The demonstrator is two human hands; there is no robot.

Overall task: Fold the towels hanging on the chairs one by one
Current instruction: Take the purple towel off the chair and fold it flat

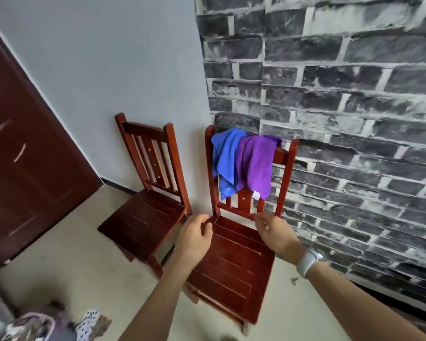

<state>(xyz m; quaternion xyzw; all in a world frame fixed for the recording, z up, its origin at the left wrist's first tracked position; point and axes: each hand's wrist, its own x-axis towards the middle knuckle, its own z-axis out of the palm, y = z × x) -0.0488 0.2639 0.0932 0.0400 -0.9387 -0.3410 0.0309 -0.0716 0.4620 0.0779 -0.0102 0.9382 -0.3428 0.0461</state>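
Observation:
Two towels hang over the backrest of the right wooden chair (pixel 234 262): a blue towel (pixel 225 158) on the left and a purple towel (pixel 255 163) with a small white tag on the right. The left wooden chair (pixel 145 217) carries nothing. My left hand (pixel 194 235) hovers over the back left corner of the right chair's seat, fingers loosely curled and empty. My right hand (pixel 273 230), with a white watch on its wrist, is above the seat's back right, fingers bent and holding nothing. Both hands are below the towels, not touching them.
A grey brick-pattern wall (pixel 354 94) runs behind and to the right of the right chair. A plain white wall (pixel 108 70) stands behind the left chair, and a dark brown door (pixel 22 168) is at the left. Patterned fabric items (pixel 47 326) lie on the floor at bottom left.

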